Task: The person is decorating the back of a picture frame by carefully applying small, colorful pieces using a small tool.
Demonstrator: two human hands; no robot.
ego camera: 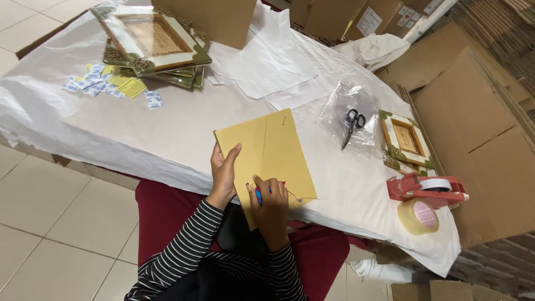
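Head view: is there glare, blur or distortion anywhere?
Head view: soft even light; glare on the top frame's glass and the plastic bag; envelope and both hands, left and right, look sharp; edges bend slightly, wide-lens.

Matt yellow card sheet (267, 150), crinkled white paper cover (167, 128).

Bare table (167, 128) left of the envelope (273, 147); scissors (351, 125) crowd its right.
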